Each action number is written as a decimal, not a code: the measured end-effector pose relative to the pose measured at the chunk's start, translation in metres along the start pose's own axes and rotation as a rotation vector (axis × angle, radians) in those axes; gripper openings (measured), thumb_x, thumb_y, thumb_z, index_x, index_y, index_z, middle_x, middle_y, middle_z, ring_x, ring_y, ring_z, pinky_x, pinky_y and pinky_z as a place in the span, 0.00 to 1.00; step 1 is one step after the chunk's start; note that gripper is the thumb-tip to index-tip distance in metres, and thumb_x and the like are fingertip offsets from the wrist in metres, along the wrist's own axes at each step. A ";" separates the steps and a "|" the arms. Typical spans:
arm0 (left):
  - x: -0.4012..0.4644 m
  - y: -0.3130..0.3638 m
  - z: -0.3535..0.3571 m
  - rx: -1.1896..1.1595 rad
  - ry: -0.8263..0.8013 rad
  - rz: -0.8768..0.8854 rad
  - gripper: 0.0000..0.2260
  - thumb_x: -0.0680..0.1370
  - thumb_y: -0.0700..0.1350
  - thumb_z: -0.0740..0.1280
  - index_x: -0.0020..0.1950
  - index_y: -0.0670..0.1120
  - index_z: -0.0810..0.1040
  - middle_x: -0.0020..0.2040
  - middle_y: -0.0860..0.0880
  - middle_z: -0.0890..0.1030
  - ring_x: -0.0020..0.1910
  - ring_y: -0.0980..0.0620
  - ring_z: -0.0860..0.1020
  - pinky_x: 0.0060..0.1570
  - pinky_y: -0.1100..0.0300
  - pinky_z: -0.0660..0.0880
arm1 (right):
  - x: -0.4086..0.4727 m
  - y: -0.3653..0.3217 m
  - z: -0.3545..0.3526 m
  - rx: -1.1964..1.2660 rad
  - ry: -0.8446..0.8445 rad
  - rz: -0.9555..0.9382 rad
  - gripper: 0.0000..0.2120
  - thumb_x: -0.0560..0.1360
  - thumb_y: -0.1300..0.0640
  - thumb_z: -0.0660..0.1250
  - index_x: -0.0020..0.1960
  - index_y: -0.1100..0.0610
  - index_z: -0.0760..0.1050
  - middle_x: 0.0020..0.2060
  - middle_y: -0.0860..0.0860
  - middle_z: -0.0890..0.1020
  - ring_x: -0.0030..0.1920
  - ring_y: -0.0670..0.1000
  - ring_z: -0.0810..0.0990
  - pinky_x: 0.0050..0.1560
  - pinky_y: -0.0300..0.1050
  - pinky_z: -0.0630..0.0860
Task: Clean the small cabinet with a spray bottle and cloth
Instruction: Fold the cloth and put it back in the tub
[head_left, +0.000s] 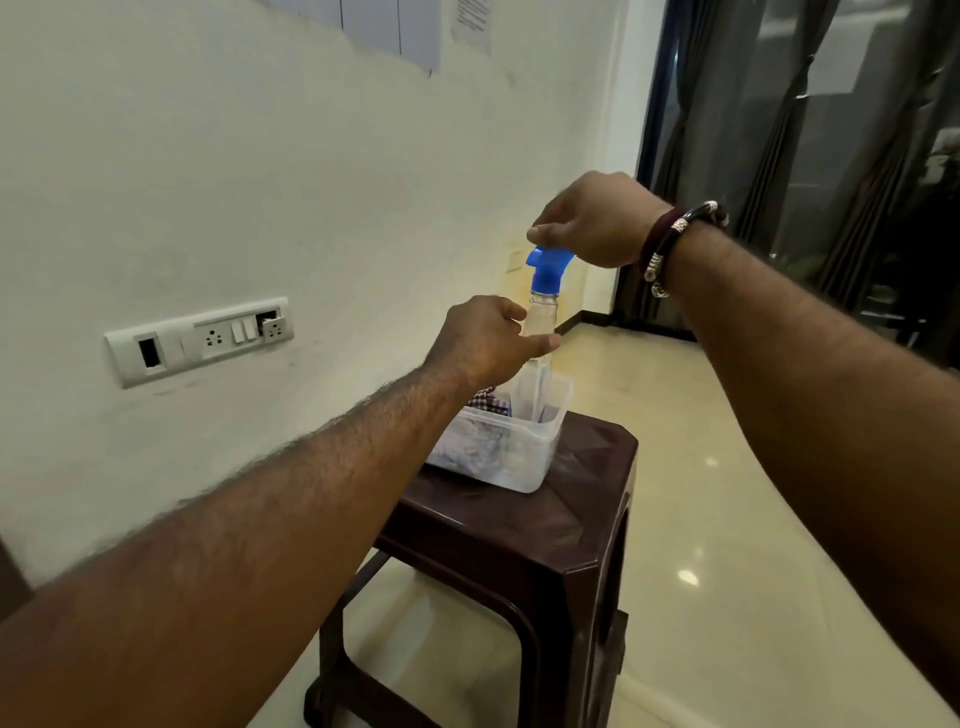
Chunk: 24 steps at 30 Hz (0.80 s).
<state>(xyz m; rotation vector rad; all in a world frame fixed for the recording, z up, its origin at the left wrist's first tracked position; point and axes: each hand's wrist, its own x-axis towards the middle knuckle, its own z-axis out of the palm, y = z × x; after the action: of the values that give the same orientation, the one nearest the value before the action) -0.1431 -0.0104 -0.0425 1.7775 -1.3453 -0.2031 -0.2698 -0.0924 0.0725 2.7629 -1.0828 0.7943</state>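
The bottle (540, 312) stands upright in a tub (524, 457), clear-walled and slim, topped with a glossy blue spray head (545, 265). The right hand (597, 218) comes in from above, fingertips pinched together on the top of that blue head. The left hand (488, 338) sits lower, at the bottle's neck and shoulder, fingers loosely curled and apart, thumb stretched across the front of the clear body; whether it actually presses the plastic I cannot tell. Beside the bottle, inside the same tub, lies a checked cloth (485, 400), crumpled and soft, pushed to the wall side. The tub is translucent, rounded at its corners, and sits on the back left part of a dark brown plastic stool (561, 525) with chamfered corners and a smooth, slightly shiny top. The near and right parts of the stool top are bare. A beaded bracelet (675, 239) rings the right wrist. The stool stands close against a cream, matt wall (260, 182) carrying a white socket plate (202, 338). To the right, polished pale floor (727, 519) opens wide toward dark curtains (805, 130).
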 end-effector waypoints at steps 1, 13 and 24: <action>0.001 -0.001 0.005 0.032 0.008 -0.004 0.32 0.70 0.63 0.76 0.70 0.50 0.77 0.63 0.52 0.83 0.55 0.54 0.80 0.50 0.60 0.72 | -0.002 0.004 0.002 0.003 -0.044 0.001 0.14 0.81 0.45 0.66 0.62 0.49 0.83 0.55 0.48 0.84 0.51 0.48 0.76 0.50 0.43 0.70; -0.001 -0.011 0.021 0.055 -0.057 -0.043 0.28 0.74 0.55 0.77 0.71 0.50 0.74 0.66 0.50 0.82 0.54 0.54 0.79 0.42 0.64 0.71 | -0.002 0.005 0.012 -0.012 0.064 -0.017 0.17 0.77 0.39 0.70 0.55 0.50 0.85 0.43 0.47 0.83 0.46 0.49 0.79 0.45 0.45 0.74; 0.010 -0.034 0.022 -0.025 -0.142 -0.044 0.24 0.81 0.43 0.70 0.76 0.49 0.71 0.71 0.48 0.78 0.68 0.47 0.78 0.62 0.53 0.78 | 0.010 -0.009 0.039 -0.043 0.228 0.185 0.18 0.76 0.39 0.71 0.49 0.55 0.82 0.43 0.52 0.82 0.43 0.53 0.82 0.43 0.49 0.81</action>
<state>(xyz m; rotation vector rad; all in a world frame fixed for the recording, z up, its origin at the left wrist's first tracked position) -0.1289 -0.0292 -0.0766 1.8005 -1.3973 -0.3744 -0.2408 -0.1009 0.0450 2.4870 -1.3027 1.0632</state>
